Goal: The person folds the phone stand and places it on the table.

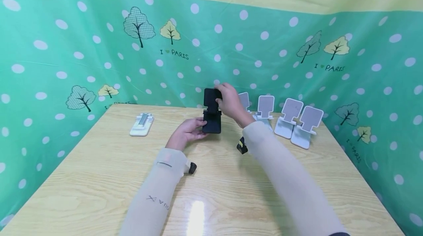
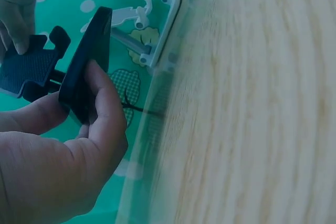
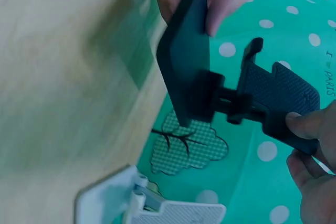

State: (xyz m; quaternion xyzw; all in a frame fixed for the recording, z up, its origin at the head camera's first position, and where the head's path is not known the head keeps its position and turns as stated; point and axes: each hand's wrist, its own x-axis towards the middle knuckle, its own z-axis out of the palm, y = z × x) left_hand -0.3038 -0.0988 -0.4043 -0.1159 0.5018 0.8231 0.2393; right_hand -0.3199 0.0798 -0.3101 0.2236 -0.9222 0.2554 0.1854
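A black folding phone stand (image 1: 212, 123), opened up, is held between both hands near the back of the table. My left hand (image 1: 191, 129) grips its base by the left side, thumb on one face and fingers on the other, as the left wrist view shows. With thumb and fingers my right hand (image 1: 229, 100) pinches the upper plate (image 3: 289, 100) at its edge. In the right wrist view the base (image 3: 184, 56) and plate stand at an angle, joined by a short hinged arm. The base looks raised off the tabletop in both wrist views.
Several white phone stands with grey pads, such as one (image 1: 292, 111), stand unfolded in a row at the back right. A folded white phone stand (image 1: 142, 124) lies at the back left. Green dotted cloth (image 1: 185, 71) hangs behind the wooden table (image 1: 99, 184).
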